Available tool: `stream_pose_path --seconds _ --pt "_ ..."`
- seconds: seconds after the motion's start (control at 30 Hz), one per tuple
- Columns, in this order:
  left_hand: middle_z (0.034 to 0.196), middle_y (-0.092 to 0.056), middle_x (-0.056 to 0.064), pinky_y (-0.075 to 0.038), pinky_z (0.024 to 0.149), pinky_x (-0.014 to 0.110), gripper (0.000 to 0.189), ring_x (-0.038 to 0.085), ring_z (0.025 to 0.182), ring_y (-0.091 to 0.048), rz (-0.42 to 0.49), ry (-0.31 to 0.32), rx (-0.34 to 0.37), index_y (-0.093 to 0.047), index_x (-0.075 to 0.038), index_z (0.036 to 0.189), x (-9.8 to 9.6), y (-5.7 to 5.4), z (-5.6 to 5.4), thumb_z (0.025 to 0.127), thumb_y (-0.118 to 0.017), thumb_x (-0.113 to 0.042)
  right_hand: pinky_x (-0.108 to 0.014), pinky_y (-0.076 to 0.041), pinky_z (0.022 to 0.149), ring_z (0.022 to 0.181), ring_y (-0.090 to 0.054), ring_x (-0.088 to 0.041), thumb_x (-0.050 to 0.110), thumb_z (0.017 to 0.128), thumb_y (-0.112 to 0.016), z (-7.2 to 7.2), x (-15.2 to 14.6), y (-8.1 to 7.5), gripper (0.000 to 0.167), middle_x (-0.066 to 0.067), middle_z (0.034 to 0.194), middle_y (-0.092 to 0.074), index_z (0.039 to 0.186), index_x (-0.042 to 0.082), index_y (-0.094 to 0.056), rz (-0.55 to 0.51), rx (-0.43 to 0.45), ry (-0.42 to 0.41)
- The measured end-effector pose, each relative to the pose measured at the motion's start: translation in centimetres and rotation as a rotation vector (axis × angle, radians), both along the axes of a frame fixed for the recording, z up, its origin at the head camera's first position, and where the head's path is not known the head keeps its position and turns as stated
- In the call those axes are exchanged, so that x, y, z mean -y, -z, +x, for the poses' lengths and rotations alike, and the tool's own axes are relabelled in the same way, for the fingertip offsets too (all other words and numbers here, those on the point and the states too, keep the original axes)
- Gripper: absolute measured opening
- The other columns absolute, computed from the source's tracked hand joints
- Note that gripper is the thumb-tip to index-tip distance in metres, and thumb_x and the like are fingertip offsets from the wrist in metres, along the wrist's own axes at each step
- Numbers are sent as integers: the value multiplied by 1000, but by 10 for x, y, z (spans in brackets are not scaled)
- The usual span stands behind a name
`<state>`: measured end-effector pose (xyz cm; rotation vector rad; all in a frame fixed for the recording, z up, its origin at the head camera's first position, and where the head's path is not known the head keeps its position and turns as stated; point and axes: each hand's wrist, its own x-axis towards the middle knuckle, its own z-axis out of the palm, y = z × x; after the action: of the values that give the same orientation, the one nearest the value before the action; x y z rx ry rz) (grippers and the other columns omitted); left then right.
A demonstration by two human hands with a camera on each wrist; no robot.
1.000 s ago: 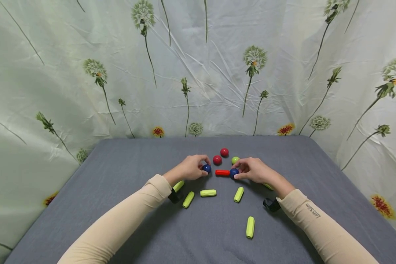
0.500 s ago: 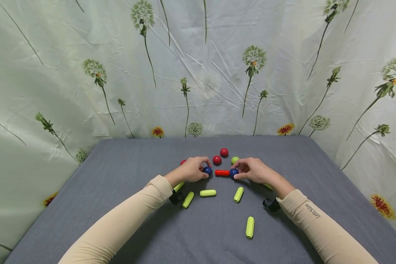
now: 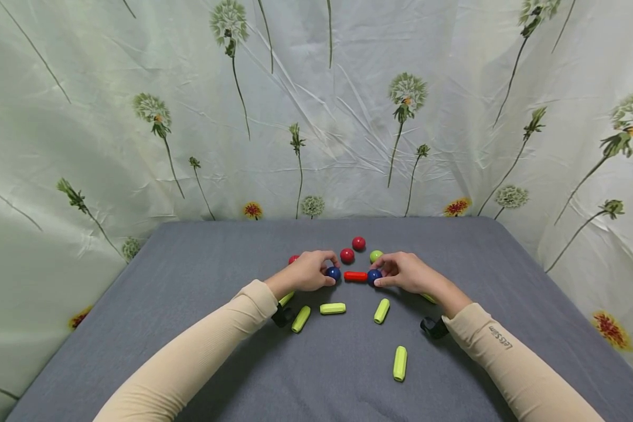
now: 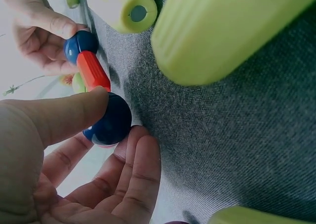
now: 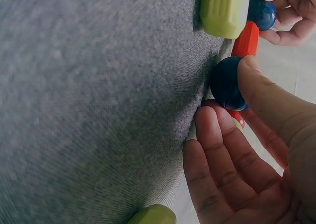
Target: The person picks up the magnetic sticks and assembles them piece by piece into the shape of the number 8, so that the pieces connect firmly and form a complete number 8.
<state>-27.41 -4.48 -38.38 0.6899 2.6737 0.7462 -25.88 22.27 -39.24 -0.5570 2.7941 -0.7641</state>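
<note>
Between thumb and fingers my left hand (image 3: 309, 271) pinches a dark blue ball (image 4: 112, 120). My right hand (image 3: 408, 273) pinches a second blue ball (image 5: 228, 83), which sits at the right end of a short red ribbed rod (image 3: 355, 276). In the head view the rod lies sideways between the balls, with a small gap between its left end and the left hand's ball. Both hands are low over the grey cloth, facing each other.
Behind the rod are two red balls (image 3: 347, 255) and a green ball (image 3: 376, 256). Another red ball (image 3: 293, 259) shows behind the left hand. Several yellow-green ribbed rods (image 3: 333, 308) lie nearer on the grey table (image 3: 216, 375). A flower-printed curtain (image 3: 348, 117) hangs behind.
My left hand has shifted slightly right and nearer with its blue ball, closer to the red rod. A red ball behind that hand has come into view. The right hand stays in place.
</note>
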Motion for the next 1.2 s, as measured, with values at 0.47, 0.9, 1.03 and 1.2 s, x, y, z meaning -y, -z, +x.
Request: stream_pose_path --seconds 0.47,0.9,1.03,1.2 --pt "77 -59 1 -38 64 26 29 14 69 -50 -32 -1 -29 -65 -17 118 -3 1 -1 93 -80 -17 -30 -51 76 85 -62 -13 24 94 -79 -1 0 0 31 -4 95 -72 121 10 -73 1 4 -4" --pt "77 -59 2 -39 65 27 28 15 71 -51 -7 2 -15 -65 -18 116 -6 2 -1 92 -80 -16 -28 -50 74 84 -61 -13 24 94 -79 -1 0 -1 31 -4 95 -71 121 10 -73 -5 8 -7" --pt "75 -58 1 -38 64 27 29 14 70 -50 -10 -3 -12 -65 -17 116 -7 2 -2 92 -80 -16 -29 -50 75 85 -62 -13 24 94 -79 -1 0 -1 30 -4 95 -71 121 9 -73 -8 7 -7" --pt "76 -58 1 -38 64 27 29 14 71 -51 -15 -4 -10 -65 -18 116 -7 3 -3 92 -81 -16 -30 -51 76 86 -62 -13 24 94 -79 -1 0 -1 31 -5 97 -72 121 9 -73 -4 12 -4"
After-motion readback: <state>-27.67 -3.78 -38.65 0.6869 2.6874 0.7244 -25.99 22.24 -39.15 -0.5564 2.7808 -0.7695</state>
